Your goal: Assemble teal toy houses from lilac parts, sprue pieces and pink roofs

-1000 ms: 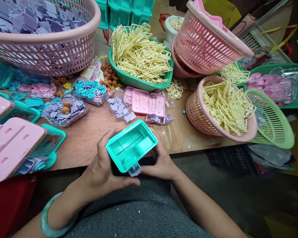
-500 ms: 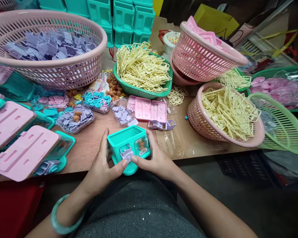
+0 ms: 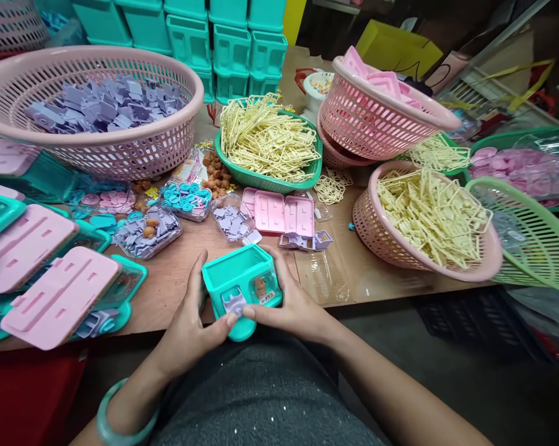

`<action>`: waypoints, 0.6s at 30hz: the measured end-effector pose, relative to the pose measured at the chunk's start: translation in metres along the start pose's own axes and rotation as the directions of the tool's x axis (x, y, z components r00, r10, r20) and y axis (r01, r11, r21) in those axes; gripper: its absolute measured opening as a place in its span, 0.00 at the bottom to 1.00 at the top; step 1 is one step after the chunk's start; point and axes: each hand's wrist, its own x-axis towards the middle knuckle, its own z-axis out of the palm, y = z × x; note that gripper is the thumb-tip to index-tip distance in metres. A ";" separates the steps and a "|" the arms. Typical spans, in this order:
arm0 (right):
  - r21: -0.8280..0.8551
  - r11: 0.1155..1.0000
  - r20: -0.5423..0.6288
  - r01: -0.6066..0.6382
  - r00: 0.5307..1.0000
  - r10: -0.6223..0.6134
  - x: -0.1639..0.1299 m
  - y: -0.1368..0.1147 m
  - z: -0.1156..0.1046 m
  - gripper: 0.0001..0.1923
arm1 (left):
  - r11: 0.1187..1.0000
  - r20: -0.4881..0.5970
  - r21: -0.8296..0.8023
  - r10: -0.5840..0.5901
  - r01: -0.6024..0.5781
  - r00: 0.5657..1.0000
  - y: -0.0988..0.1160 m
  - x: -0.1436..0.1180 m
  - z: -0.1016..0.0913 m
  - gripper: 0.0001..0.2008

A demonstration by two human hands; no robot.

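Observation:
Between my two hands is a turquoise plastic box (image 3: 238,266), open at the top, held at the table's front edge above my lap. My left hand (image 3: 193,322) grips its left side, with the thumb on the front. On the opposite side my right hand (image 3: 283,297) is wrapped round it, its thumb also at the front. Both thumb tips meet at a small purple plastic part (image 3: 234,301) set in the box's front opening. Beside that part a clear window (image 3: 266,288) shows a small brown figure. The fingers behind the box are mostly hidden.
Turquoise boxes with pink panels (image 3: 60,297) are piled at the left. A pink basket (image 3: 121,152) of purple parts stands behind. Cream frames fill a green basket (image 3: 279,183) and a pink basket (image 3: 376,241). Open pink cases (image 3: 279,214) and trays of small parts lie ahead.
The whole view has shifted slightly, with the table sitting lower in the picture. Both hands keep the box between them, thumbs still at the purple part.

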 end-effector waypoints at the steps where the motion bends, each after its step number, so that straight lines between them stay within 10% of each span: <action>1: -0.014 1.000 0.023 0.009 1.000 -0.009 -0.003 0.003 -0.003 0.56 | 1.000 0.022 0.013 0.017 -0.018 1.000 -0.003 -0.002 -0.001 0.58; 5: -0.151 0.983 0.050 0.101 0.994 -0.094 -0.013 0.021 -0.010 0.64 | 0.946 0.087 0.250 0.190 -0.206 0.978 -0.015 -0.006 -0.004 0.58; 13: -0.349 0.851 0.046 0.394 0.914 -0.404 -0.009 0.049 -0.013 0.62 | 0.670 0.253 0.434 0.550 -0.602 0.796 -0.030 0.004 -0.003 0.51; 18: -0.379 0.868 0.008 0.320 0.940 -0.342 -0.008 0.053 -0.011 0.65 | 0.722 0.206 0.444 0.493 -0.530 0.845 -0.032 0.006 0.000 0.53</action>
